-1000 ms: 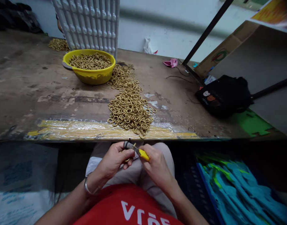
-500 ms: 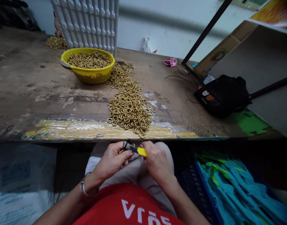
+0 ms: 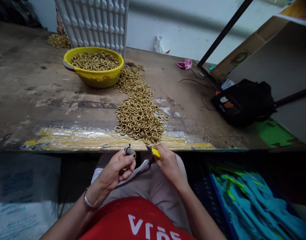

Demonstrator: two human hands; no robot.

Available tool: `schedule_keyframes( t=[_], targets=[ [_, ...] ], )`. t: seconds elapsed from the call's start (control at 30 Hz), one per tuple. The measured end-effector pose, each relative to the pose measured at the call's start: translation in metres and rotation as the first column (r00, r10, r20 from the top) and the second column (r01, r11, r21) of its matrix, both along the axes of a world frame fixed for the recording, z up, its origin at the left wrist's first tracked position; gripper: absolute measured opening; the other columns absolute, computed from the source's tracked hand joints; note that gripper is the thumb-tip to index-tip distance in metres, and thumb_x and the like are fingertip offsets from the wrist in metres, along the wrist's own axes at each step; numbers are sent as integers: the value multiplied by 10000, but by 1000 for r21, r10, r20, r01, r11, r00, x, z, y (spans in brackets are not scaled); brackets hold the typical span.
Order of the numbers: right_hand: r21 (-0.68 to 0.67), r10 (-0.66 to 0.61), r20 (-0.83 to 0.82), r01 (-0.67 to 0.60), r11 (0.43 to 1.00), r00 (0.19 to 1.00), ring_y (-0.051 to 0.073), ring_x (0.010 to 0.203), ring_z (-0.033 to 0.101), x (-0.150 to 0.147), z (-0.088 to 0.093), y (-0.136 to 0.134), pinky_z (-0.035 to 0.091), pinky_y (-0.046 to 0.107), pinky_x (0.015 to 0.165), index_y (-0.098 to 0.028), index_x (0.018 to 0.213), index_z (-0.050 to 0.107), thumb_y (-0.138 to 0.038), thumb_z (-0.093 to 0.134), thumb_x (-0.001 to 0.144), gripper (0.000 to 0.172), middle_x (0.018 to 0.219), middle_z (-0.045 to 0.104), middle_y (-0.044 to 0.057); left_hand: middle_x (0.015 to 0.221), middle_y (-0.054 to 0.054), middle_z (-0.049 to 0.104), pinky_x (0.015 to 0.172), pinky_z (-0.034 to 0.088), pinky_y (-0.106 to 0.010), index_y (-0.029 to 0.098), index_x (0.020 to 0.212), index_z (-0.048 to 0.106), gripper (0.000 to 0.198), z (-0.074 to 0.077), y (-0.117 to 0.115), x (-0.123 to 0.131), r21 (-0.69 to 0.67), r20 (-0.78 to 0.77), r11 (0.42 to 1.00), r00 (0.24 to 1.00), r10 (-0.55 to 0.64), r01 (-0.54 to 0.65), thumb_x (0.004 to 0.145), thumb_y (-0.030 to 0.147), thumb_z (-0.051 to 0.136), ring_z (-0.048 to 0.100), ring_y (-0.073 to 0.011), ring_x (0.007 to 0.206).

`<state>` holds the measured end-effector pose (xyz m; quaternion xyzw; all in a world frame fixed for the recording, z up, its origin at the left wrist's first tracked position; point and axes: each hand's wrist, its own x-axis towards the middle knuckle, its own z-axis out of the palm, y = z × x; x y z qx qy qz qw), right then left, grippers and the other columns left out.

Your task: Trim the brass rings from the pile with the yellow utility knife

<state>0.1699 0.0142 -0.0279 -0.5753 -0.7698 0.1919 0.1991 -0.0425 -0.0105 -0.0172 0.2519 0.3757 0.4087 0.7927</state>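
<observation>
1. My hands are below the near edge of the worn, stained wooden table (image 3: 30, 90), over my lap. That edge carries a wrinkled strip of yellow tape (image 3: 80, 140) under clear film. It lies between my hands and the loose pile of brass rings (image 3: 139, 116) on the table top.
2. Behind the pile stands a round yellow plastic bowl (image 3: 93, 80), heaped with the same rings. A white slatted crate (image 3: 93, 20) stands upright just behind it. A smaller heap (image 3: 58, 40) lies at the far left.
3. To the right, well apart from the pile, sits a soft black bag (image 3: 244, 101), with a green foam mat (image 3: 273, 133) just beside it.
4. My left hand (image 3: 115, 171) pinches a single ring (image 3: 132, 155) between thumb and fingers (the dark-wrapped thumb tip hides part of it). A metal bangle (image 3: 87, 201) circles the wrist.
5. My right hand (image 3: 169, 163) is closed around a yellow-handled cutter (image 3: 155, 152). Its tip points toward the ring and is apart from it.
6. A white cloth (image 3: 138, 171) lies on my lap between the hands. Blue and green sheets (image 3: 255, 203) are piled low at my right.
</observation>
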Motion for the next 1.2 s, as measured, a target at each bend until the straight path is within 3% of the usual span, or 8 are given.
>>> schedule_keyframes(
  t=[0.1, 0.17, 0.3, 0.47, 0.63, 0.8, 1.07, 1.2],
  targets=[
    [-166, -15, -398, -56, 985, 917, 162, 744, 576, -2, 12, -5, 440, 250, 695, -202, 803, 630, -227, 573, 880, 99, 782, 620, 17, 616, 32, 570, 335, 198, -123, 156, 881, 538, 213, -4, 0, -3, -7, -4, 1000, 1000, -14, 14, 835, 334, 647, 369, -14, 354],
    [-281, -76, -541, -95, 955, 837, 152, 721, 573, -5, 20, -9, 447, 245, 686, -208, 799, 652, -284, 609, 863, 108, 770, 628, 2, 652, 3, 603, 332, 214, -136, 144, 864, 558, 215, -6, 0, -2, 4, 5, 1000, 1000, -21, 21, 834, 344, 633, 405, -25, 363],
    [-394, -153, -610, -130, 910, 777, 135, 658, 538, -15, 25, -15, 432, 232, 629, -209, 769, 668, -302, 653, 815, 105, 712, 614, -16, 721, -50, 660, 320, 223, -150, 120, 826, 605, 329, -9, -1, 3, 27, -6, 993, 994, -111, 111, 809, 442, 667, 455, -38, 382],
    [-358, -131, -632, -138, 923, 763, 132, 652, 542, -20, 25, -20, 437, 230, 620, -201, 758, 652, -289, 649, 822, 109, 707, 613, -17, 696, -47, 667, 326, 239, -140, 105, 821, 631, 335, -8, -3, 8, 13, -44, 983, 982, -182, 182, 758, 415, 743, 448, -31, 389],
    [-175, 10, -450, -99, 980, 893, 158, 759, 585, -18, 29, -33, 442, 248, 690, -198, 869, 665, -202, 542, 898, 126, 821, 625, 25, 647, -6, 614, 346, 262, -129, 112, 772, 630, 308, -1, -8, 10, 2, -64, 992, 990, -129, 129, 727, 382, 771, 411, -25, 408],
    [-98, 63, -129, -76, 992, 990, 167, 776, 602, -17, 24, -46, 440, 250, 690, -188, 967, 643, 17, 475, 771, 329, 877, 626, 41, 515, 38, 536, 364, 289, -135, 136, 718, 608, 296, 5, -12, 14, 80, -261, 996, 965, -18, 40, 742, 394, 751, 406, -46, 406],
    [-8, 28, 156, -27, 1000, 987, 163, 725, 600, -26, 22, -51, 389, 247, 620, -195, 939, 616, 27, 467, 788, 307, 880, 629, 41, 522, 30, 540, 412, 322, -168, 143, 761, 626, 234, 3, -15, 12, 209, -454, 973, 891, 4, 102, 807, 366, 679, 434, -73, 449],
    [30, -29, 316, 21, 999, 948, 177, 692, 596, -16, 20, -41, 356, 268, 592, -171, 961, 615, -16, 452, 865, 245, 878, 642, 71, 536, 34, 531, 439, 327, -171, 151, 718, 613, 152, 19, -19, 9, 237, -500, 960, 866, -12, 151, 805, 268, 656, 433, -73, 472]
  ],
)
